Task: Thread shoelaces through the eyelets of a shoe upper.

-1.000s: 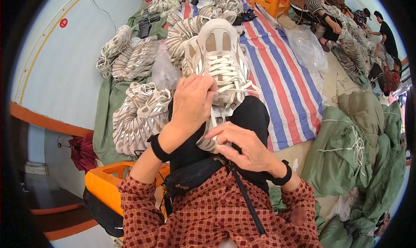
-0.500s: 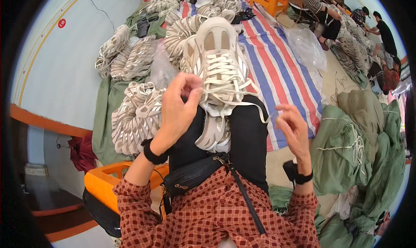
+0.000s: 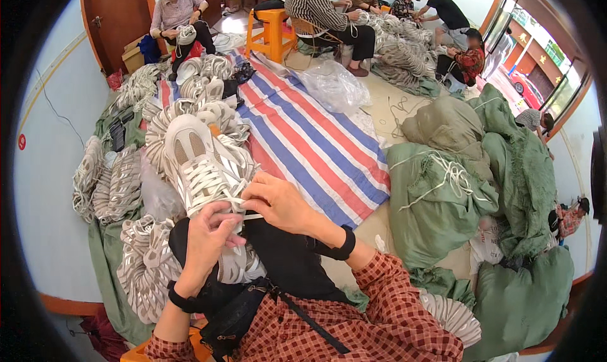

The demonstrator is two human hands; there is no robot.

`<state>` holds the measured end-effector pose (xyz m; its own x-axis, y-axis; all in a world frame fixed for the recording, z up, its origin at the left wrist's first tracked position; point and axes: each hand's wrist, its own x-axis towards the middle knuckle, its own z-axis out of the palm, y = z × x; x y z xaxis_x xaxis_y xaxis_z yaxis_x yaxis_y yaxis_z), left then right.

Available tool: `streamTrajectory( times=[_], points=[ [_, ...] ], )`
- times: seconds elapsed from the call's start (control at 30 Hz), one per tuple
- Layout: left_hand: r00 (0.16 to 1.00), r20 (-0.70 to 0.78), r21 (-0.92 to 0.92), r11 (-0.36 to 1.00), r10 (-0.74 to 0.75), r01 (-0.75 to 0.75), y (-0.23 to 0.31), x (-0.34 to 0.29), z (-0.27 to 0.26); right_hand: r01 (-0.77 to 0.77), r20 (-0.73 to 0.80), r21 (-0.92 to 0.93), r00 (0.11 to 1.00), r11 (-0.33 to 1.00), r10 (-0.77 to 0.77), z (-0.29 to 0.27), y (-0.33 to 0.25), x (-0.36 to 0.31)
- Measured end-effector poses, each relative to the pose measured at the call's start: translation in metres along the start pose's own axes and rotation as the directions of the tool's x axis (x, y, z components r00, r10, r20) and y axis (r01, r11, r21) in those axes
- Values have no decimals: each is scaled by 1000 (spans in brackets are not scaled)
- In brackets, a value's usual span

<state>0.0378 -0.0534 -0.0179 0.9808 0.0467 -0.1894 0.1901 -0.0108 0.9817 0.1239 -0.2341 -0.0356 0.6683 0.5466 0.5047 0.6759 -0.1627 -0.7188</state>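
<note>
A beige and white sneaker (image 3: 189, 146) rests at my knees with its toe pointing away from me. White shoelaces (image 3: 210, 178) criss-cross up its front. At the ankle end, my right hand (image 3: 278, 202) pinches a lace between thumb and fingers. My left hand (image 3: 212, 232) is right beside it, closed on the lace at the same spot, its thumb and forefinger close to the right fingertips. Below the hands, on my lap, lies another pale shoe (image 3: 232, 265), partly hidden by my left hand.
Rows of similar sneakers (image 3: 142, 267) lie at my left. A striped tarp (image 3: 310, 141) spreads ahead, with clear plastic (image 3: 335, 87) on its far edge. Green sacks (image 3: 436, 204) stand on the right. An orange stool (image 3: 270, 33) and several seated people are farther off.
Both hands were apart, the right one out to the side with its fingers loose. Now they meet at the sneaker's laces. The view has swung to the right and up.
</note>
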Motion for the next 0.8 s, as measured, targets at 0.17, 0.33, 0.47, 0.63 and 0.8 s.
streamTrajectory(
  times=[0.17,0.33,0.47,0.63,0.8],
  points=[
    [990,-136,-52,998,23,-30,-10,16,9,-42,93,158,995,987,28,-1,1,3],
    [972,-209,-39,992,107,-117,-17,21,18,-121,159,269,984,955,80,5,3,7],
    [968,-176,121,980,178,-158,-12,18,20,-187,171,397,977,899,127,8,10,3],
    [972,-173,311,945,162,-102,-8,22,23,-282,215,506,956,815,198,7,13,3],
    [985,-36,409,902,166,-137,-20,-4,-2,-259,270,565,955,784,121,14,11,3]
  ],
)
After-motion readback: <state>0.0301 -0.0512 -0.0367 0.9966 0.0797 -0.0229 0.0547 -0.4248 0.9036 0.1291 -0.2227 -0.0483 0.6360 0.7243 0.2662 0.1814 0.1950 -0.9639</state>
